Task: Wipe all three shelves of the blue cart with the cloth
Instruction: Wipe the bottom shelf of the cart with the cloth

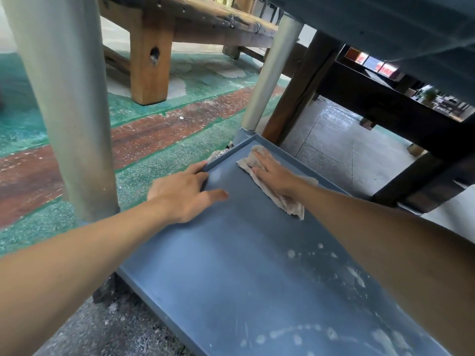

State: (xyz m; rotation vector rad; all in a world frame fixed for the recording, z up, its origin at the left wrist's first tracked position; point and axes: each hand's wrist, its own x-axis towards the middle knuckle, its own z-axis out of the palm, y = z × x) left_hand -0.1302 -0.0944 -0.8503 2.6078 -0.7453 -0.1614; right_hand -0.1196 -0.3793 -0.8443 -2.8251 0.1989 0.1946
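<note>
I look down at the bottom shelf [231, 265] of the blue cart, dusty with pale smears near me. My right hand [272, 170] lies flat with straight fingers on a beige cloth [288, 201], pressing it onto the shelf near the far corner. My left hand [185, 191] rests on the shelf's left rim, fingers over the outer edge and thumb lying on the shelf surface. The underside of the shelf above [385, 27] fills the top right.
Two grey cart posts stand at the left [64, 111] and far corner [270, 78]. A cart wheel [108, 291] sits below the left rim. A light wooden bench [154, 47] and a dark wooden table [385, 119] stand on the green and red floor beyond.
</note>
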